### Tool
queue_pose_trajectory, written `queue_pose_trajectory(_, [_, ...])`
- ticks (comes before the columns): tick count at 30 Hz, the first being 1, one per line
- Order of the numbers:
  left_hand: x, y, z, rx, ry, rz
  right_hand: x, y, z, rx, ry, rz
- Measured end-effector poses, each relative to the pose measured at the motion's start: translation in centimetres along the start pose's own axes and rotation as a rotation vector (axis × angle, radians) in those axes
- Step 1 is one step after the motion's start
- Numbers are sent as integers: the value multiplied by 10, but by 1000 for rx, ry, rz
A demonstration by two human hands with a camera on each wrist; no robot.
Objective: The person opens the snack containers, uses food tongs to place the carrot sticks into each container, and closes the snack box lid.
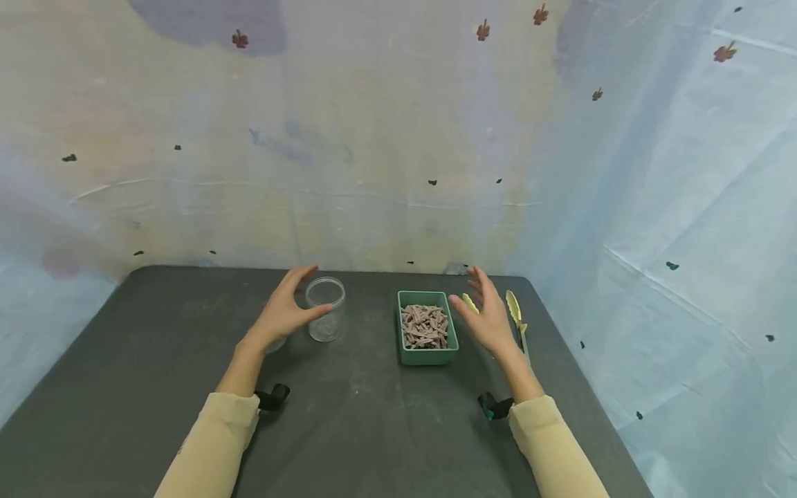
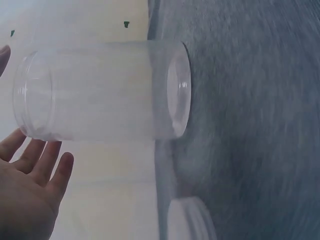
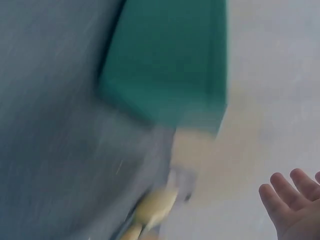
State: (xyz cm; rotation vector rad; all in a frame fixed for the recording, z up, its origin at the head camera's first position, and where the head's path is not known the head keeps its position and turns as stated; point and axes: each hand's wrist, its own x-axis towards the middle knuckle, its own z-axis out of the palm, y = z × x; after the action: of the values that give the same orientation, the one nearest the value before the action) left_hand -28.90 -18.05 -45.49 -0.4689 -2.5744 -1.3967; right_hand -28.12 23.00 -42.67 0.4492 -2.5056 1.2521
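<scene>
A clear plastic jar [image 1: 326,325] stands upright and open-topped left of the table's middle. Beside its rim is my left hand [image 1: 288,308], thumb and fingers spread apart. In the left wrist view the fingertips [image 2: 50,150] come close to the threaded rim of the jar [image 2: 105,90]; whether they touch it I cannot tell. My right hand [image 1: 488,318] hovers with spread fingers just right of a green rectangular tub [image 1: 429,356], holding nothing. Brownish strip-shaped pieces [image 1: 425,326] fill the tub. Tongs with yellowish tips [image 1: 514,308] lie beyond the right hand, partly hidden by it.
A whitish ridged lid [image 2: 190,220] lies beside the jar, mostly hidden by the left hand in the head view. The dark table [image 1: 373,429] ends at a hanging, patterned sheet [image 1: 373,138] behind and at the right. Black straps [image 1: 272,398] circle both wrists.
</scene>
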Motion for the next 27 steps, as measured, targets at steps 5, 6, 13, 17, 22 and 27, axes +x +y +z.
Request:
queue_pose_trajectory(5, [0,-5,8,-25,18,-22,-11,38,-36,-138,-19,108])
queue_pose_trajectory(6, [-1,-6,9,-36,16,-32,-14,45,-43,-168,-29,130])
queue_pose_trajectory(13, [-6,-11,14,-77,12,-78,-35,85,-77,-356,-141,207])
queue_pose_trajectory(17, [-9,-12,15,-63,1,-104,-43,99,-82,-457,-228,232])
queue_pose_trajectory(22, [-9,-12,16,-62,2,-120,-49,112,-84,-509,-321,256])
queue_pose_trajectory(27, [-9,-15,18,-85,9,-121,-53,123,-81,-515,-346,238])
